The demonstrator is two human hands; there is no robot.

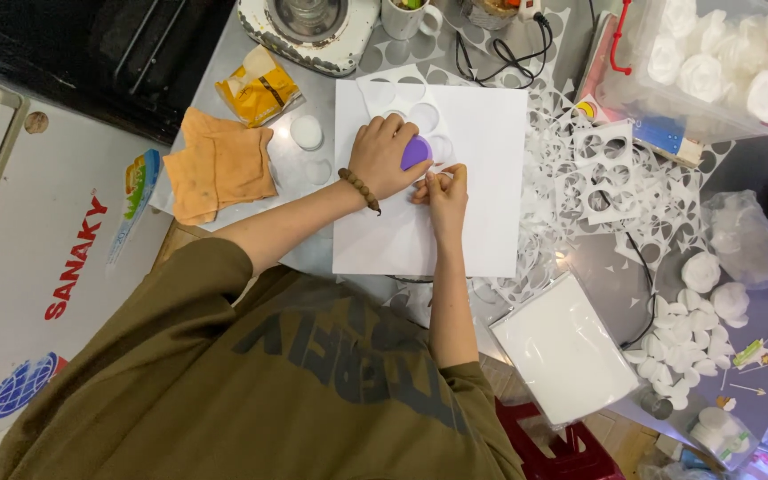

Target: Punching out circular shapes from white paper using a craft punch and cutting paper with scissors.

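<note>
A flat stack of white sheets in a clear wrapper (562,348) is seen nearest, at five o'clock from the hands, with a heap of small white paper discs (679,354) farther toward four o'clock. At the centre a large smooth white sheet (482,196) is spread on the grey table (602,267). The right hand (442,194) is pressed on it with fingertips pinched together; what is gripped is too small to tell. Just beside it, at ten o'clock, the left hand (384,156), ringed at the wrist by a brown bead bracelet (359,188), is curled over a small purple rounded template (415,151), holding it flat against the sheet. A crumpled orange cloth (217,164) lies at nine o'clock. Lacy offcuts with round holes (597,173) are strewn at three o'clock. Farthest, at one o'clock, a clear plastic box of white paper roses (713,62) is set.
</note>
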